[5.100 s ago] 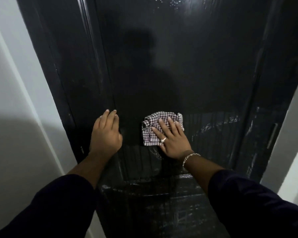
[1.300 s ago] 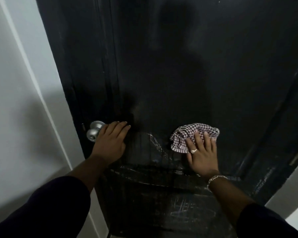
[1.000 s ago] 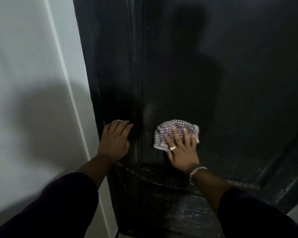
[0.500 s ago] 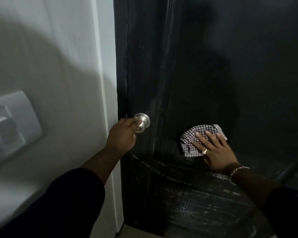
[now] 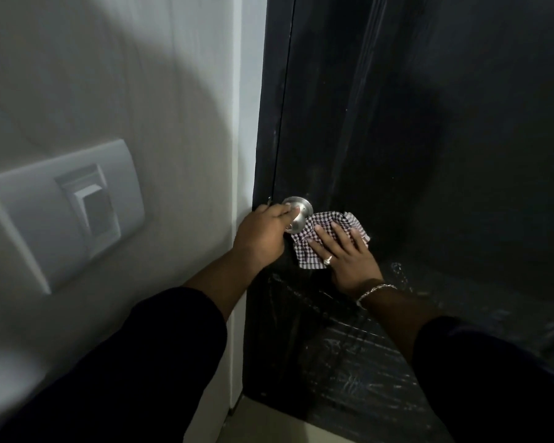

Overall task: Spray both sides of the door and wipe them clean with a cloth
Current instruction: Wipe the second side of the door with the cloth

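Observation:
The black door (image 5: 429, 139) fills the right half of the view, its lower panel streaked with wet marks. A round silver knob (image 5: 299, 208) sits near the door's left edge. My left hand (image 5: 263, 233) grips that knob, fingers curled over its front. Right beside the knob, my right hand (image 5: 344, 257) presses a checked cloth (image 5: 314, 247) flat against the door with straight, spread fingers. The cloth's left corner touches the knob. No spray bottle is in view.
A white wall (image 5: 109, 75) stands to the left with a large grey switch plate (image 5: 64, 206) on it. A white door frame strip (image 5: 237, 123) runs between wall and door. A bit of pale floor (image 5: 263, 417) shows below the door.
My left hand has gone from flat on the door to curled round the knob. My right hand slid the cloth left until it reached the knob. The view swung left, showing the wall and switch.

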